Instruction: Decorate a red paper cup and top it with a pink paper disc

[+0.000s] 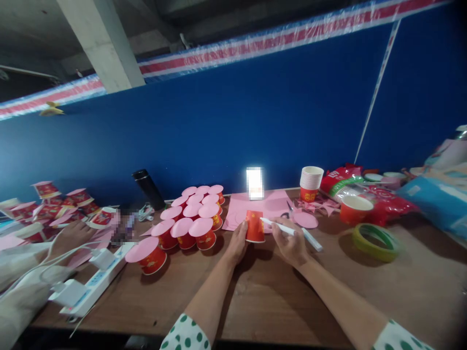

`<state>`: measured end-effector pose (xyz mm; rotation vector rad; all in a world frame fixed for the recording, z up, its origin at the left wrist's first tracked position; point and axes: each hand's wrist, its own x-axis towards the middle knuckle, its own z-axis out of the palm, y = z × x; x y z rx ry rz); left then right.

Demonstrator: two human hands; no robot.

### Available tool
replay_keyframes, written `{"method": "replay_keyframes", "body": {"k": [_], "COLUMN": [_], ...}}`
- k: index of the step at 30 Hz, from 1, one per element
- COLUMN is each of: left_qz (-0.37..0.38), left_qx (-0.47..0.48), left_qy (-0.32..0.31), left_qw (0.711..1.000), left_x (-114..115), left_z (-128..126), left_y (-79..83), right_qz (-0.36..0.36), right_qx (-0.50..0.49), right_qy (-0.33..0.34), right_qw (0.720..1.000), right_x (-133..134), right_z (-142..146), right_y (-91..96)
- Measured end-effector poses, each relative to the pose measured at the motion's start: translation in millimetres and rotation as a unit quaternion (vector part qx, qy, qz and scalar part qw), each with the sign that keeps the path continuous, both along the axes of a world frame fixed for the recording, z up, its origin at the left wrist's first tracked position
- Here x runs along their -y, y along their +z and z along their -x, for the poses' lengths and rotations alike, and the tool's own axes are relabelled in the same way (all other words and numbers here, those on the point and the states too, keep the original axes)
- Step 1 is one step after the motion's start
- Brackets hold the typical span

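Observation:
My left hand [239,241] grips a red paper cup [255,228] by its left side, the cup standing upside down just above or on the table. In my right hand [292,243] is a white marker [279,226], its tip touching or very near the cup's right side. A second white stick, perhaps the marker's cap or another marker [312,240], shows beside that hand. Behind the cup lies a pink paper sheet [237,204] with curved outlines. A cut pink paper circle [305,219] and partly hidden scissors [290,209] lie near my right hand.
Several upturned red cups topped with pink discs [200,226] stand left. A cup stack [310,183], a lone cup [355,210] and yellow-green tape [375,242] are right. A power strip [98,282] and a co-worker's hand [73,238] are far left. A black flask [148,188] stands behind.

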<state>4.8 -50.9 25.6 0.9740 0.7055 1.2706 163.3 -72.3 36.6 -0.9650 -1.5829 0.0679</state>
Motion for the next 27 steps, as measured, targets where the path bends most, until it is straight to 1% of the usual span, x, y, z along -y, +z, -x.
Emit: {"method": "replay_keyframes", "body": {"k": [4, 9, 13, 18, 22, 27], "left_qz": [0.003, -0.008, -0.004, 0.006, 0.015, 0.028], "left_qx": [-0.006, 0.004, -0.002, 0.020, 0.019, 0.046], "left_qy": [-0.001, -0.010, -0.003, -0.002, 0.004, 0.007], "left_qw": [1.000, 1.000, 1.000, 1.000, 1.000, 0.999], "left_x": [0, -1, -3, -6, -5, -5], "left_z": [0, 1, 1, 1, 2, 2], "left_y": [0.5, -2.9, -5.6, -9.1, -8.3, -8.5], "right_qz": [0.002, -0.008, -0.016, -0.028, -0.028, -0.054], "right_qx": [-0.010, -0.006, 0.000, 0.008, 0.008, 0.025], "right_qy": [-0.001, 0.002, -0.004, -0.012, -0.002, 0.021], "right_qw": [1.000, 1.000, 1.000, 0.999, 1.000, 0.998], "right_x": [-1, -3, -4, -4, -1, 5], "right_z": [0, -1, -2, -2, -1, 3], "right_y": [-2.1, -1.0, -1.1, -2.2, 1.3, 3.5]}}
